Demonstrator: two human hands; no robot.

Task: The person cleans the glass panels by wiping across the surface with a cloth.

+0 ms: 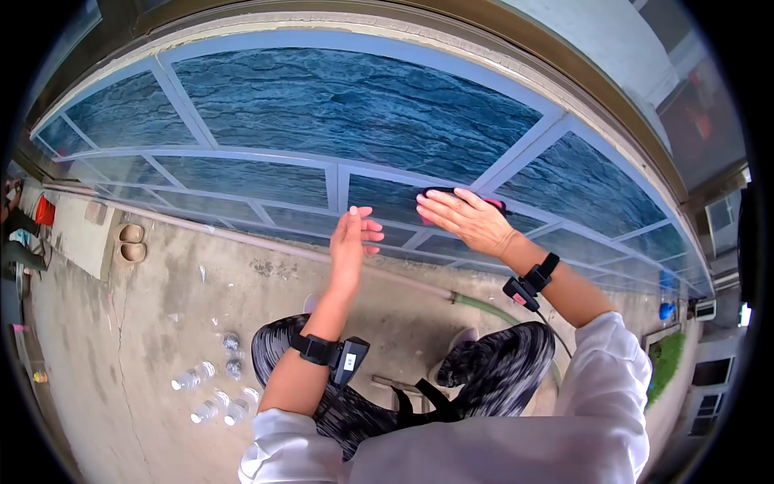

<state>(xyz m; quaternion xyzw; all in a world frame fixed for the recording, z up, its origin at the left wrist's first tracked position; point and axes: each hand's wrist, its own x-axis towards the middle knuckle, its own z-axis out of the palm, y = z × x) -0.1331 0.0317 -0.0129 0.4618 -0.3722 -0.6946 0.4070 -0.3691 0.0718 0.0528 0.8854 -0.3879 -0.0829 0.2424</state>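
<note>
My right hand (466, 216) lies flat over a small black-and-pink pad (497, 204), pressing it to the tiled wall (355, 113). Most of the pad is hidden under the palm and fingers, so its exact kind cannot be made out. The wall has blue, stone-patterned panels divided by pale strips. My left hand (352, 244) is raised in front of the lower tiles, fingers apart and holding nothing. Whether its fingertips touch the wall cannot be told. A black strap with a small box sits on each forearm.
Several clear plastic bottles (193, 377) lie on the concrete floor at left. Tan clogs (131, 244) stand farther off, near a red bucket (44, 211) and another person (26, 242). A green hose (488, 307) runs along the wall's foot. A low stool (395, 384) is between my legs.
</note>
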